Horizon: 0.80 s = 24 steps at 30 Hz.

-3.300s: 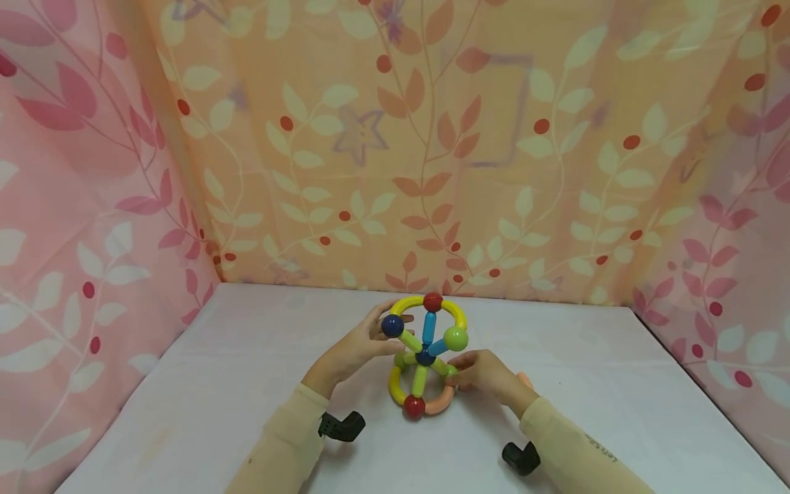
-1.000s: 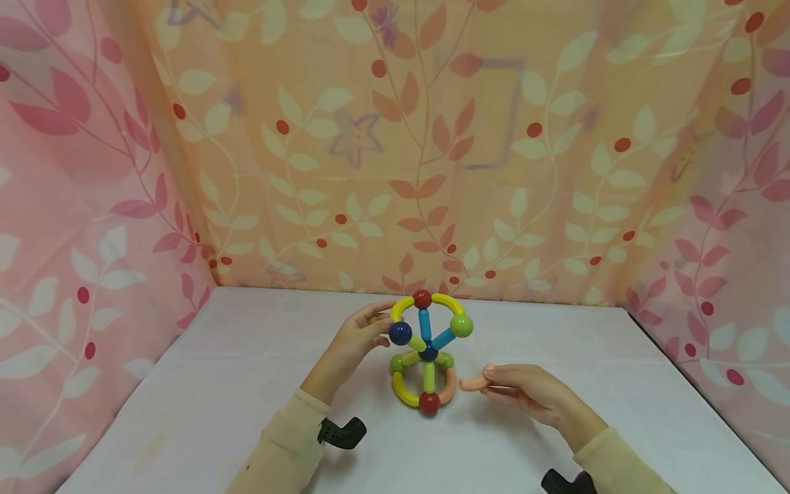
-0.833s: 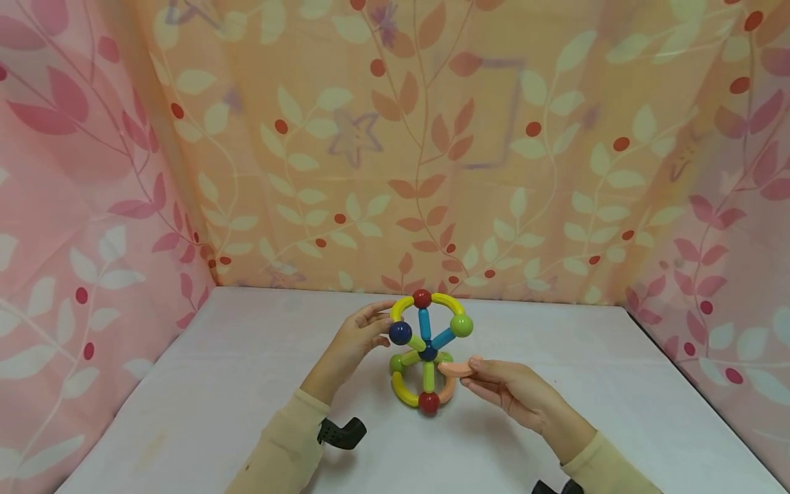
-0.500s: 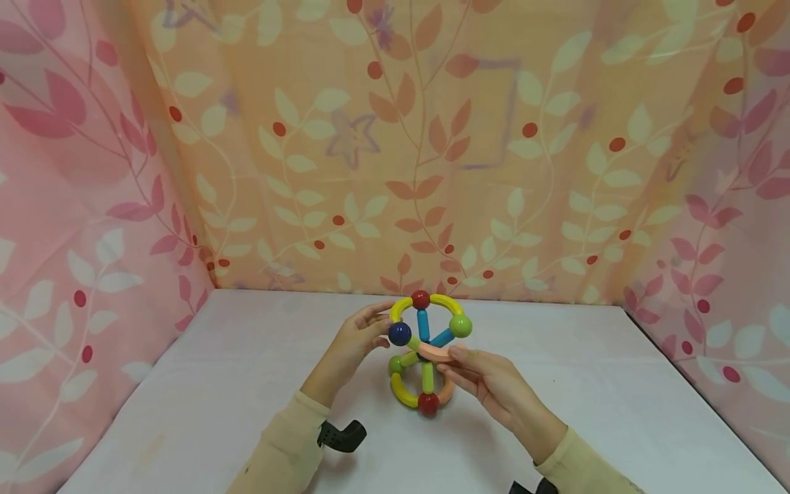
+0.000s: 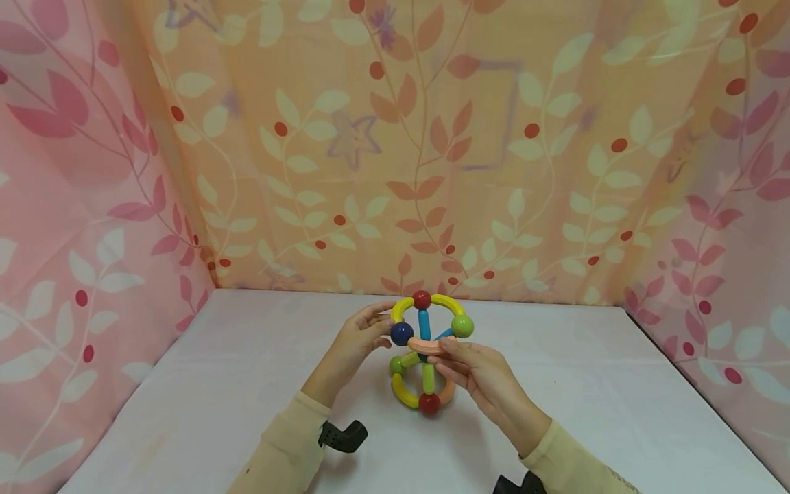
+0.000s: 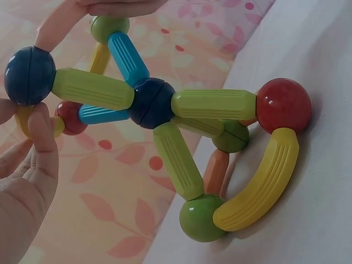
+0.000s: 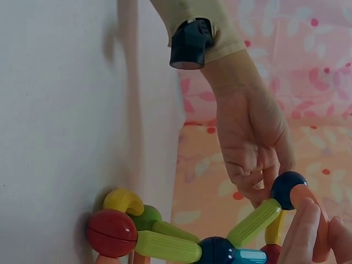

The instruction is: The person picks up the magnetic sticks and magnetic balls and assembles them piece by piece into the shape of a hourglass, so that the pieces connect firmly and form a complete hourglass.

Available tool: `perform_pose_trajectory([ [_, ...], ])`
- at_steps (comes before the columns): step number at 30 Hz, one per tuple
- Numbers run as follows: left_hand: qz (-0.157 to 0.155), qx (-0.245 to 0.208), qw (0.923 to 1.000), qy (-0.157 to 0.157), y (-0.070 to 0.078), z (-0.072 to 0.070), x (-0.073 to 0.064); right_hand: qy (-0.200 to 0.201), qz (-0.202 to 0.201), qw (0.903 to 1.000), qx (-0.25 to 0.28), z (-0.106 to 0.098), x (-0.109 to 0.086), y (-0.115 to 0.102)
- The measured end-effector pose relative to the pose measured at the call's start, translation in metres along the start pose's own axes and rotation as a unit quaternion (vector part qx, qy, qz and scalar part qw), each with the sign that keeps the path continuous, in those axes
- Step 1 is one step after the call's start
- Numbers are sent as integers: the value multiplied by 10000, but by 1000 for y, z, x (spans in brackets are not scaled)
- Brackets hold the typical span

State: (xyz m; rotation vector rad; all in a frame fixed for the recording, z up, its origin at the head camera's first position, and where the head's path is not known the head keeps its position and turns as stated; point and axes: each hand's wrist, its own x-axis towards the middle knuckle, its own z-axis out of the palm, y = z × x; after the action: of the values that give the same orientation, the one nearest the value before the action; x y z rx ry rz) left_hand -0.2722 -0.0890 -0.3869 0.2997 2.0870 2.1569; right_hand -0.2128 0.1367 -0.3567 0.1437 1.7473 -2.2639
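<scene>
A toy structure of magnetic balls and sticks stands upright on the table, its lower ring on the cloth and its upper ring raised on straight sticks. My left hand (image 5: 354, 343) pinches the upper ring just by its navy ball (image 6: 30, 76), where a yellow curved stick (image 6: 23, 122) joins. Across the front of that ring, my right hand (image 5: 484, 374) holds an orange curved stick (image 5: 422, 346) between thumb and fingers. One end of this stick meets the navy ball; its other end, towards the light green ball (image 5: 462, 326), is hidden by my fingers.
White cloth covers the table (image 5: 247, 384). A patterned curtain (image 5: 345, 171) hangs behind, with pink curtain panels (image 5: 80, 206) at both sides. A dark wrist camera (image 5: 343, 436) sits under each forearm.
My right hand let go of the lower ring, took up a loose orange curved stick and carried it left and up to the navy ball. My left hand stayed at the upper ring.
</scene>
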Motion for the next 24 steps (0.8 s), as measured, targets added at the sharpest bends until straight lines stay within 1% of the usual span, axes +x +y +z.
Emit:
perform_pose_trajectory([
  [11,-3,-1,10000,74,0,1,0,210,104,9996,179,3,1,0],
  [20,-40,-109,9999,-84,3,0,0,142,65,9994,322,-1,0,1],
  [24,-13,-85,9997,-215,5,0,-2,110,46,9994,328,-2,0,1],
])
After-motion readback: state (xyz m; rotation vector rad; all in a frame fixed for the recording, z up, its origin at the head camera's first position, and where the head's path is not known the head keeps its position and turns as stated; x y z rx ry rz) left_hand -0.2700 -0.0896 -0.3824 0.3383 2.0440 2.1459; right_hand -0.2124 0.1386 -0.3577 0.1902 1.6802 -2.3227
